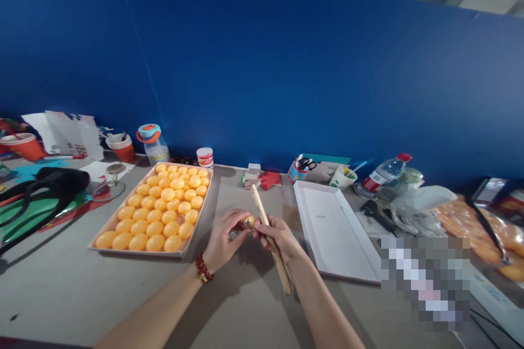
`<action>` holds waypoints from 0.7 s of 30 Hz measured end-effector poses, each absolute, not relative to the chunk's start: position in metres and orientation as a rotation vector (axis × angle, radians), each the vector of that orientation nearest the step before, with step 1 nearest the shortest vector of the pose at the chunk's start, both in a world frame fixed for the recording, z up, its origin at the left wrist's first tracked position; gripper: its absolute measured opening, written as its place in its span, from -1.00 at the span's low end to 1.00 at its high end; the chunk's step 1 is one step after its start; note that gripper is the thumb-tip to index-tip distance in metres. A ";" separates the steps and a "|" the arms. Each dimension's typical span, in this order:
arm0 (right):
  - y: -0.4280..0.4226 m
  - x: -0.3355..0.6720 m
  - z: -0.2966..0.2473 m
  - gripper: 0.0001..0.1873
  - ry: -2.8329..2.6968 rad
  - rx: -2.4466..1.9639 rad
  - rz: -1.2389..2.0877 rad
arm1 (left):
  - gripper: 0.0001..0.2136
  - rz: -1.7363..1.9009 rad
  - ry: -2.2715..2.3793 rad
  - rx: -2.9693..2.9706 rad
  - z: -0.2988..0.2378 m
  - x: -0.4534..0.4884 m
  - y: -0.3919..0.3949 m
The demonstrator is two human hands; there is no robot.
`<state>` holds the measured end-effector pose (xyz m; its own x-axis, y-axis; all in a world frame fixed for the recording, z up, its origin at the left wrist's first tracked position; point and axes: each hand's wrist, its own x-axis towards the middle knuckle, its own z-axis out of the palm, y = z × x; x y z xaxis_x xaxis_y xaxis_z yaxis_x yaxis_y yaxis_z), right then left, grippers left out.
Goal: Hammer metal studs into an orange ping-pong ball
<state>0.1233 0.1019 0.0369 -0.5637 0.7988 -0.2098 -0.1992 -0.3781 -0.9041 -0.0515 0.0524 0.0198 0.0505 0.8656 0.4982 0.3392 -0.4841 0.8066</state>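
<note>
Orange ball [248, 222] is pinched just above the grey worktop [82, 294], between the fingertips of the left grip [223, 240], which grasps it, and the fingertips of the right grip [280, 237], which touch it from the other side. The right grip is clenched around a wooden stick [259, 204] that slants up past the ball toward the blue wall. A tray [135, 252] packed with orange balls lies just left of the hands, a white tray [335, 229] just right.

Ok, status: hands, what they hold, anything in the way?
Left hand pinching orange ball. Right hand gripping wooden stick, touching ball. Ball tray left, white tray right, both apart from hands.
</note>
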 end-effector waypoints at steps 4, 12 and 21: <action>0.100 0.121 0.040 -0.64 -1.157 -0.901 1.985 | -0.70 1.441 1.203 1.843 0.019 -0.052 0.053; 0.098 0.119 0.042 -0.60 -1.145 -0.924 1.970 | -0.70 1.437 1.221 1.854 0.019 -0.053 0.054; 0.097 0.117 0.039 -0.59 -1.163 -0.934 1.948 | -0.69 1.433 1.239 1.878 0.019 -0.054 0.054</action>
<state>0.1165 0.0975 0.0386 -0.5154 0.8242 -0.2346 -0.1843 -0.3740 -0.9089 -0.0538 0.0538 0.0193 0.0468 0.8633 0.5026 0.3730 -0.4818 0.7929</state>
